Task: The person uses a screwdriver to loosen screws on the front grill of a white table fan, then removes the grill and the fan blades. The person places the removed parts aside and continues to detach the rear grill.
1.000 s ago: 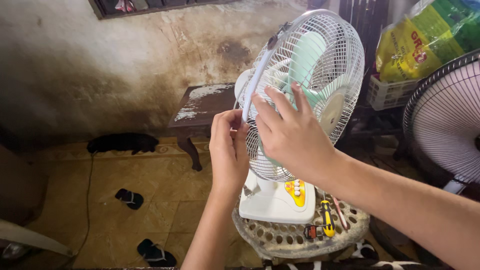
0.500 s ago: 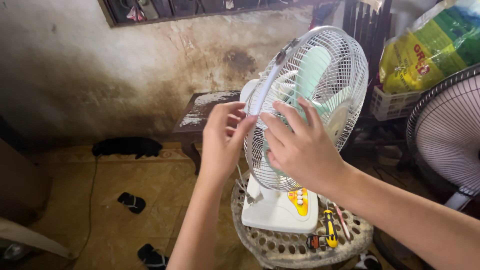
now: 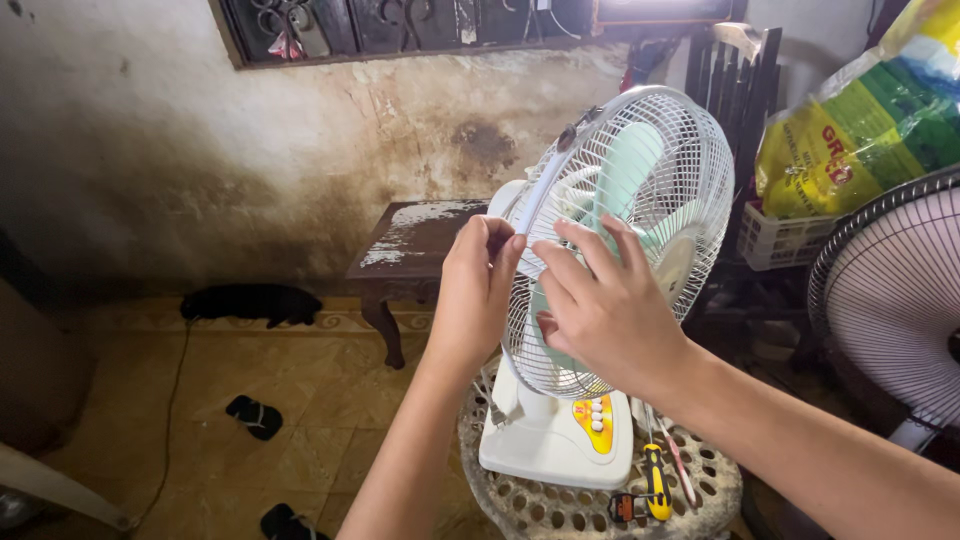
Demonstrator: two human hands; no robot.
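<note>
Head view, read from the left edge: a dark sandal (image 3: pixel 254 416) lies on the tan tiled floor (image 3: pixel 300 400) at lower left, with a second one (image 3: pixel 285 523) near the bottom edge and a black bundle (image 3: pixel 248 303) against the stained wall (image 3: pixel 200 150). A small dark wooden table (image 3: pixel 410 245) with peeling white paint stands left of centre.

At centre, the left hand (image 3: pixel 478 290) rises from the bottom of the frame, fingers curled and pinched onto the white rim at the left edge of the fan's guard. Just to its right, the right hand (image 3: pixel 605 305) lies spread and open, fingers flat against the front wire grille, gripping nothing.

The white desk fan (image 3: pixel 640 190) with pale green blades stands in the middle of the frame on a round perforated stool (image 3: pixel 560 505), its head turned toward the right. A yellow-handled screwdriver (image 3: pixel 655 480) rests on the stool beside the fan's base.

At upper right sits a yellow and green sack (image 3: pixel 850 120) on a white crate (image 3: pixel 780 235). A second fan's dark grille (image 3: pixel 890 300) fills the right edge.
</note>
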